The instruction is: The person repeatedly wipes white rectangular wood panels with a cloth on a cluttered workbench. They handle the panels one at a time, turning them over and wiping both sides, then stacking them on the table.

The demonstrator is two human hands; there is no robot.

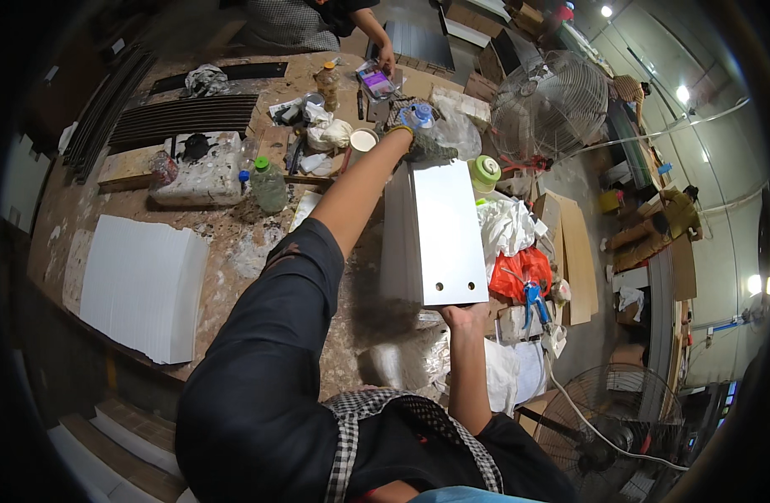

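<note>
A thick stack of white panels (448,230) stands in front of me, the top one glossy with two dark holes at its near end. Over its far end bends my left hand (427,147) in a dark knitted glove, closed on the edge; its fingertips are partly hidden. My right hand (465,317) is bare and grips the near end from below, most of its fingers out of sight under the panels. Just past my left hand are a blue-capped clear bottle (418,116) and crumpled clear plastic (457,132). A white cup (363,141) stands left of my left wrist.
Another white stack (138,285) lies at the left of the stained table (234,243). A green-capped bottle (268,186), a green tape roll (485,172), a red bag (523,275) and a blue glue gun (534,306) surround me. Across the table, another person's hand (387,60) reaches near a purple package (375,81).
</note>
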